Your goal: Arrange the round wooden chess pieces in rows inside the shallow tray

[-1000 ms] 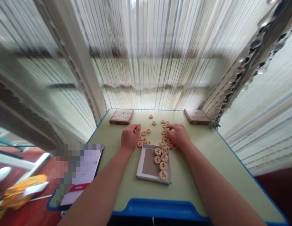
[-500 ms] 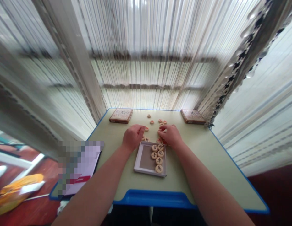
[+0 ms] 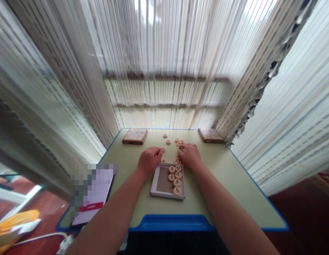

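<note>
1. Looked down on a pale green tabletop (image 3: 228,184) with a blue rim, closed in on the left, back and right by sheer striped curtains (image 3: 166,63). Glimpsed reddish floor (image 3: 39,212) past the left edge.
2. Counted two flat brown boxes, the left box (image 3: 135,136) at the far left corner and the right box (image 3: 210,135) at the far right corner.
3. Counted one shallow white tray (image 3: 156,184) near the front centre, holding six round wooden discs (image 3: 176,182) ranged along its right side.
4. Made out about five loose discs (image 3: 168,142) on the bare surface between the two boxes. Could not count the rest, which lay half hidden under the fingers.
5. Found the left hand (image 3: 149,160) just beyond the tray's far left corner, fingers curled in with the tips close together beside a loose disc. Could not tell whether they were clamped on it.
6. Found the right hand (image 3: 189,155) just beyond the tray's far right corner, palm down, fingers bent over a cluster of loose discs. Could not tell whether any was gripped.
7. Noted a blurred notepad (image 3: 94,194) at the front left edge, a yellow object (image 3: 12,221) and a white cable (image 3: 47,239) on the floor below it, and a blue moulded lip (image 3: 177,223) along the front. Saw both forearms crossing the front edge on either side of the tray.
</note>
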A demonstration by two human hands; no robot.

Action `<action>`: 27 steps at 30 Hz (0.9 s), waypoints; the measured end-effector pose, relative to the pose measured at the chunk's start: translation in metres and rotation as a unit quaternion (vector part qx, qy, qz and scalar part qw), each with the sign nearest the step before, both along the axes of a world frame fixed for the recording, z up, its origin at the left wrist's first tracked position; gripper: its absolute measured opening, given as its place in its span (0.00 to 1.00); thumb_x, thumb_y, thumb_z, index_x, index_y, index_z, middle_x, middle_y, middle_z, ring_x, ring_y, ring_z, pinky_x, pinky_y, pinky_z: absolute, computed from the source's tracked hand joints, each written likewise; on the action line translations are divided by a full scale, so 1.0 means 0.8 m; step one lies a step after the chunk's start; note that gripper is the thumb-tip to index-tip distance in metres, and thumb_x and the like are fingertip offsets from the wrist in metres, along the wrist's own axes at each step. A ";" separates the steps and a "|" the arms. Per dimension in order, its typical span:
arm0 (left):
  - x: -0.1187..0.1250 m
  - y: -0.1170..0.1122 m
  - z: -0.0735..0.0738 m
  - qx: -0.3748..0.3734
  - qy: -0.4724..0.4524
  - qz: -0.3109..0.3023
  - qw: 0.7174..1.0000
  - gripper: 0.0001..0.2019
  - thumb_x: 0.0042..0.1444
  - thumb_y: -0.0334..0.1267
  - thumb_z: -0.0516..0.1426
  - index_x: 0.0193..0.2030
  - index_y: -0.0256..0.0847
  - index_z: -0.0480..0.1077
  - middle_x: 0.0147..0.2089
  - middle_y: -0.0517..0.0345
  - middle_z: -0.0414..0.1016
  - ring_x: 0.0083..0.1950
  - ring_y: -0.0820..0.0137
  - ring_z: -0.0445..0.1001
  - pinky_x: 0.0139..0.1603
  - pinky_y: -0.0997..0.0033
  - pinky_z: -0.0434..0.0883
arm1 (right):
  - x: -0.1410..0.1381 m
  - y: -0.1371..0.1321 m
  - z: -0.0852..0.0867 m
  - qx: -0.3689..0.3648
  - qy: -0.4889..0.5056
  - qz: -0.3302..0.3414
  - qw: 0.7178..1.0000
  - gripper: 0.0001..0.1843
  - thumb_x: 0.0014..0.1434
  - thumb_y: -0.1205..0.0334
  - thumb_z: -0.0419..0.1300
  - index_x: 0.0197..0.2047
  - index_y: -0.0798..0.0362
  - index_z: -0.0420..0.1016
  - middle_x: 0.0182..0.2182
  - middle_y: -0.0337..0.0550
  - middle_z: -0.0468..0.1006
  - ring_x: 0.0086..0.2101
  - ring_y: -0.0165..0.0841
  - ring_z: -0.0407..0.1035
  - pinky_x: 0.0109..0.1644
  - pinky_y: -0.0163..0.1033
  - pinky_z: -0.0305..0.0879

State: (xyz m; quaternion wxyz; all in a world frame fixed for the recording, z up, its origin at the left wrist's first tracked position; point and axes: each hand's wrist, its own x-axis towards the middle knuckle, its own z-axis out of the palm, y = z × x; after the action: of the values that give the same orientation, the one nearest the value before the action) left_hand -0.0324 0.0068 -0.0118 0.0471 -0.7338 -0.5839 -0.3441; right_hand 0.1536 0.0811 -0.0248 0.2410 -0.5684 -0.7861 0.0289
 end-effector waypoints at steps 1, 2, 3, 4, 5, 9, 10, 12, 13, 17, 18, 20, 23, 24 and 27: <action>0.000 0.000 0.000 0.001 0.002 0.001 1.000 0.15 0.58 0.40 0.45 0.29 0.38 0.69 0.29 0.54 0.72 0.34 0.70 0.69 0.37 0.72 0.63 | -0.001 0.000 0.000 -0.003 -0.008 -0.005 1.000 0.16 0.51 0.57 0.54 0.40 0.52 0.75 0.36 0.48 0.75 0.38 0.37 0.63 0.44 0.39 0.54; 0.000 0.000 0.000 0.001 0.003 0.001 1.000 0.15 0.58 0.40 0.45 0.29 0.38 0.69 0.29 0.54 0.72 0.33 0.70 0.69 0.37 0.72 0.63 | -0.001 0.000 -0.001 -0.004 -0.014 -0.010 1.000 0.15 0.51 0.57 0.54 0.39 0.52 0.76 0.36 0.48 0.75 0.38 0.38 0.62 0.43 0.39 0.54; 0.000 0.001 0.000 0.001 0.003 0.001 1.000 0.15 0.58 0.40 0.45 0.29 0.38 0.69 0.29 0.54 0.72 0.33 0.70 0.69 0.36 0.72 0.63 | -0.002 0.000 0.000 -0.005 -0.017 -0.014 1.000 0.14 0.51 0.57 0.54 0.38 0.51 0.76 0.36 0.48 0.75 0.38 0.38 0.62 0.42 0.39 0.54; -0.001 0.001 -0.001 0.000 0.003 0.002 1.000 0.15 0.58 0.40 0.45 0.30 0.38 0.70 0.29 0.54 0.72 0.33 0.70 0.69 0.36 0.72 0.63 | -0.003 0.000 0.000 -0.005 -0.018 -0.017 1.000 0.14 0.51 0.57 0.53 0.38 0.51 0.76 0.35 0.48 0.75 0.38 0.39 0.62 0.41 0.39 0.54; -0.001 0.002 -0.001 0.000 0.003 0.003 1.000 0.15 0.58 0.40 0.45 0.30 0.38 0.70 0.29 0.53 0.72 0.33 0.70 0.69 0.36 0.72 0.63 | -0.004 0.000 0.001 -0.007 -0.019 -0.017 1.000 0.14 0.51 0.57 0.54 0.37 0.51 0.76 0.35 0.47 0.76 0.37 0.39 0.62 0.41 0.39 0.55; 0.000 0.003 -0.001 0.001 -0.004 -0.001 1.000 0.15 0.57 0.40 0.46 0.31 0.37 0.71 0.30 0.52 0.73 0.34 0.69 0.69 0.37 0.71 0.64 | -0.004 0.002 0.004 -0.009 -0.006 -0.005 1.000 0.13 0.50 0.58 0.55 0.37 0.51 0.76 0.33 0.45 0.77 0.37 0.38 0.63 0.40 0.39 0.56; 0.000 0.003 -0.001 0.001 -0.012 -0.005 1.000 0.14 0.57 0.40 0.47 0.31 0.37 0.72 0.30 0.52 0.73 0.34 0.70 0.69 0.37 0.71 0.64 | -0.003 0.002 0.005 0.001 0.004 0.003 1.000 0.13 0.49 0.59 0.56 0.38 0.52 0.75 0.34 0.45 0.77 0.37 0.38 0.63 0.41 0.39 0.56; 0.000 0.003 0.000 -0.001 -0.046 -0.013 0.999 0.14 0.56 0.41 0.49 0.33 0.36 0.73 0.30 0.52 0.74 0.33 0.70 0.70 0.37 0.71 0.65 | -0.001 -0.002 0.009 0.035 0.031 0.035 0.998 0.15 0.49 0.60 0.56 0.41 0.53 0.74 0.36 0.45 0.76 0.37 0.36 0.63 0.44 0.39 0.57; 0.001 0.003 0.001 -0.007 -0.074 -0.015 0.997 0.14 0.55 0.42 0.51 0.34 0.37 0.73 0.30 0.52 0.75 0.32 0.70 0.70 0.37 0.71 0.65 | 0.000 -0.005 0.013 0.054 0.047 0.059 0.996 0.15 0.49 0.60 0.57 0.41 0.53 0.74 0.37 0.45 0.76 0.37 0.36 0.64 0.45 0.39 0.57; 0.005 -0.001 0.008 -0.095 -0.265 -0.048 0.958 0.18 0.50 0.47 0.55 0.39 0.35 0.73 0.30 0.51 0.76 0.27 0.71 0.71 0.29 0.72 0.68 | -0.006 -0.031 0.036 0.112 0.120 0.161 0.973 0.09 0.49 0.60 0.59 0.35 0.52 0.74 0.35 0.43 0.76 0.38 0.35 0.64 0.46 0.39 0.58; 0.006 -0.003 0.011 -0.130 -0.319 -0.075 0.936 0.19 0.49 0.48 0.55 0.40 0.34 0.73 0.31 0.51 0.76 0.26 0.71 0.72 0.25 0.73 0.68 | -0.008 -0.040 0.044 0.117 0.133 0.184 0.967 0.08 0.49 0.60 0.59 0.33 0.52 0.73 0.33 0.43 0.76 0.38 0.34 0.65 0.46 0.40 0.58; 0.009 -0.009 0.017 -0.189 -0.407 -0.138 0.883 0.21 0.48 0.48 0.56 0.42 0.32 0.72 0.32 0.50 0.76 0.26 0.71 0.72 0.21 0.74 0.67 | -0.011 -0.057 0.058 0.117 0.143 0.223 0.957 0.06 0.49 0.60 0.60 0.31 0.51 0.73 0.31 0.41 0.76 0.36 0.33 0.65 0.47 0.40 0.58; 0.012 -0.019 0.026 -0.223 -0.472 -0.201 0.829 0.20 0.46 0.46 0.58 0.42 0.32 0.72 0.33 0.50 0.75 0.28 0.71 0.71 0.21 0.75 0.68 | -0.010 -0.079 0.071 0.112 0.142 0.253 0.950 0.06 0.49 0.58 0.60 0.31 0.51 0.73 0.29 0.40 0.75 0.35 0.32 0.65 0.46 0.41 0.58; 0.013 -0.022 0.028 -0.226 -0.480 -0.210 0.821 0.20 0.45 0.46 0.59 0.41 0.32 0.72 0.32 0.50 0.75 0.28 0.72 0.71 0.22 0.75 0.68 | -0.008 -0.085 0.071 0.112 0.143 0.257 0.949 0.07 0.49 0.58 0.60 0.32 0.51 0.73 0.30 0.40 0.75 0.36 0.33 0.65 0.46 0.41 0.58; 0.016 -0.028 0.029 -0.249 -0.471 -0.227 0.815 0.18 0.44 0.45 0.60 0.38 0.32 0.74 0.29 0.52 0.74 0.27 0.74 0.69 0.22 0.76 0.68 | 0.003 -0.100 0.060 0.108 0.163 0.253 0.947 0.10 0.49 0.57 0.61 0.34 0.52 0.73 0.31 0.42 0.75 0.37 0.33 0.65 0.43 0.39 0.60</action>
State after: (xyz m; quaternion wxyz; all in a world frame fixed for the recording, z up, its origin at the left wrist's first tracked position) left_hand -0.0197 -0.0155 0.0115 -0.4973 -0.5805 -0.4170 -0.4918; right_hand 0.1557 0.0013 0.0234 0.4109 -0.3084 -0.8526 0.0960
